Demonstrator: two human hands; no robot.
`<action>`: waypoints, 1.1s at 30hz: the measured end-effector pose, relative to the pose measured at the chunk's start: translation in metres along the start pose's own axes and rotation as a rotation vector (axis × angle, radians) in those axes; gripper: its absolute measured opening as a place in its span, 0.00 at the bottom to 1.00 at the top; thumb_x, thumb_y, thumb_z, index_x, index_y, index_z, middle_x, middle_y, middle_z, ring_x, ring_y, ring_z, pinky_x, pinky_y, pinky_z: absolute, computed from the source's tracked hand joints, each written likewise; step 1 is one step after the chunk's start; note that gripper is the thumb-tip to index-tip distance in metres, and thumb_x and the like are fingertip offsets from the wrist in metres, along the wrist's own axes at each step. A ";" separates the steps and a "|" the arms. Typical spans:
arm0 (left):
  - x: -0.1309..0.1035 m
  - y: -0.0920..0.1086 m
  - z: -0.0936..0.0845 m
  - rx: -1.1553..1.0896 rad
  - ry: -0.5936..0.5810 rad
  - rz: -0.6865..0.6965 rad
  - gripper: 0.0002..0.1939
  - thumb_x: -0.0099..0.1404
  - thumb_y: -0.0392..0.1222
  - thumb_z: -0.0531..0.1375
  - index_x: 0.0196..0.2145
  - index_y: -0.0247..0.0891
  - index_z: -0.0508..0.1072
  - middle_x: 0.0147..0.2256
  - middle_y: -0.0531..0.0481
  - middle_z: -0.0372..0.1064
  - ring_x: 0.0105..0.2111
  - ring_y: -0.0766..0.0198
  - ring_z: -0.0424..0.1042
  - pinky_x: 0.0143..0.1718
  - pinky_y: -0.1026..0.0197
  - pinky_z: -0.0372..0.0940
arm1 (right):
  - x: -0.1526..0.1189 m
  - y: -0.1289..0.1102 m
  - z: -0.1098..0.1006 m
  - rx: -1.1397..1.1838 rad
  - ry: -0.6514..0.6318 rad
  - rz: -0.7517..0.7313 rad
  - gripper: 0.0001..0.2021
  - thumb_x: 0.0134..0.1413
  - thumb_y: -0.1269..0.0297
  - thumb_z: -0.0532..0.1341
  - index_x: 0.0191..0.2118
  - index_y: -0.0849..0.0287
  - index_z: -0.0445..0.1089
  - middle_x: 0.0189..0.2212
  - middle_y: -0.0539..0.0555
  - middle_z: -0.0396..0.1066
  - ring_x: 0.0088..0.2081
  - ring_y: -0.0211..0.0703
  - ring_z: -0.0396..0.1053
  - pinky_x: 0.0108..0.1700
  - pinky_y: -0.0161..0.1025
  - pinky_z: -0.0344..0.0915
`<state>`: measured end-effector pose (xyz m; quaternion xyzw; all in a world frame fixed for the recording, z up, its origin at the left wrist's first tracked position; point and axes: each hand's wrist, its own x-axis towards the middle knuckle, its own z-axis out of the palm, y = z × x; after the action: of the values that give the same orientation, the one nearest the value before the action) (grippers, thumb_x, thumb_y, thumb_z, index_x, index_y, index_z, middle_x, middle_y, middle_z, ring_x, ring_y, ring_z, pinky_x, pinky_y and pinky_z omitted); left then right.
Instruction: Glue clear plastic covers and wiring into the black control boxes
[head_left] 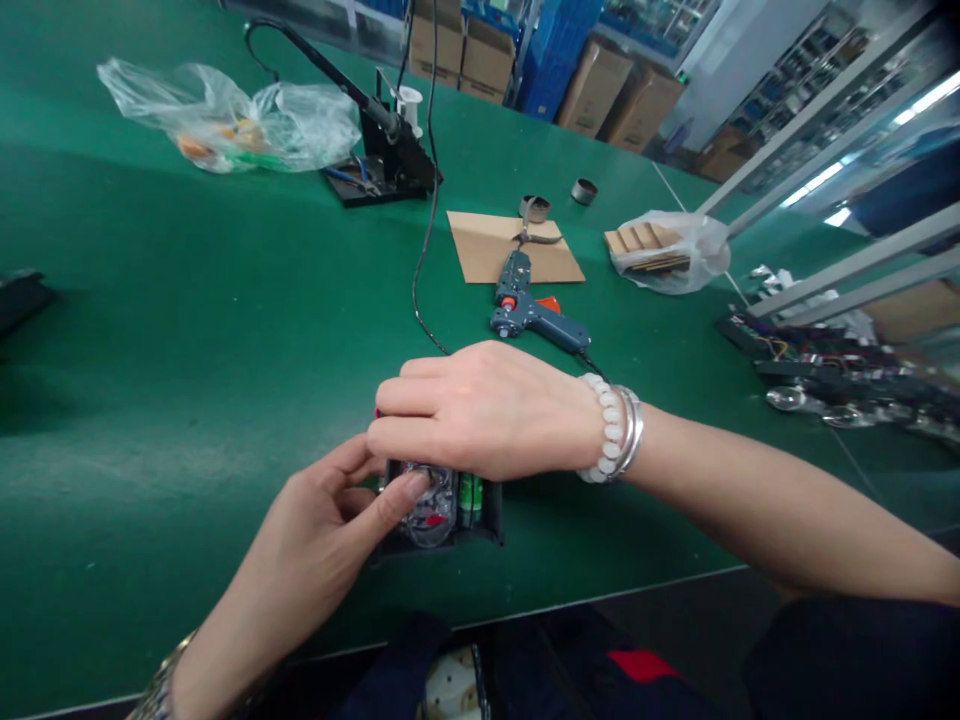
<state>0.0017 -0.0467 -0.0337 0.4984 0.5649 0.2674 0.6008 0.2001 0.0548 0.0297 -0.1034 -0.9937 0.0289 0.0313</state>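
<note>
Near the front edge of the green table lies a dark open housing (pixel 491 515) with a clear plastic part (pixel 431 522) and a green cylindrical part (pixel 471 497) inside. My left hand (pixel 322 545) grips the housing from its left side, thumb pressed on the clear part. Over the top of the housing is my right hand (pixel 480 410), with its fingers curled and pressed together; they hide its upper portion. What the right fingertips hold, if anything, is hidden.
A glue gun (pixel 551 325) lies beyond my right hand by a cardboard sheet (pixel 480 250). Farther off are a soldering iron stand (pixel 386 175), a plastic bag (pixel 300 125), a bag of cardboard pieces (pixel 697 250) and, at right, several wired assemblies (pixel 817 375). A black cable crosses the table.
</note>
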 end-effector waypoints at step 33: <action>-0.006 0.004 0.007 -0.297 -0.075 -0.059 0.30 0.66 0.53 0.70 0.61 0.39 0.70 0.56 0.43 0.77 0.44 0.54 0.80 0.42 0.59 0.77 | -0.070 -0.058 0.034 1.000 0.549 1.121 0.13 0.70 0.52 0.64 0.44 0.57 0.67 0.34 0.50 0.72 0.35 0.39 0.72 0.34 0.35 0.70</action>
<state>0.0080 -0.0528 -0.0284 0.3970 0.5108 0.3115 0.6960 0.2546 -0.0177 -0.0045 -0.5646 -0.6200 0.4559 0.2983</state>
